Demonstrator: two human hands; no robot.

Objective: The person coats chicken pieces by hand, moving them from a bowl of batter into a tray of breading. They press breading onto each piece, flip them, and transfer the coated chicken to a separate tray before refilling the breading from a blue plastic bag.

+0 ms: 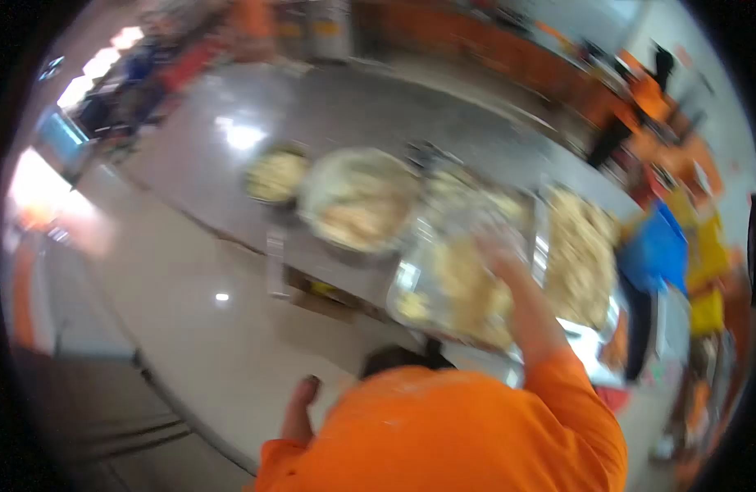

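My right hand [497, 243] reaches over a shiny metal tray [404, 283] that holds a pale, doughy or crumbly food [464, 283]. Its fingers are smeared by motion, with a translucent whitish patch around them, so I cannot see whether they hold anything. My left hand [306, 395] hangs low by my side, away from the table; its fingers cannot be made out. Left of the tray stands a large round bowl [316, 193] with pale and light-orange contents. Beyond it is a smaller bowl [251, 184] of pale pieces.
Another tray, heaped with pale food [576, 254], lies right of my arm. A dark utensil [431, 154] rests behind the large bowl on the metal table [337, 107]. A blue bag [657, 246] is at the right. Someone in orange [644, 94] stands at the far right.
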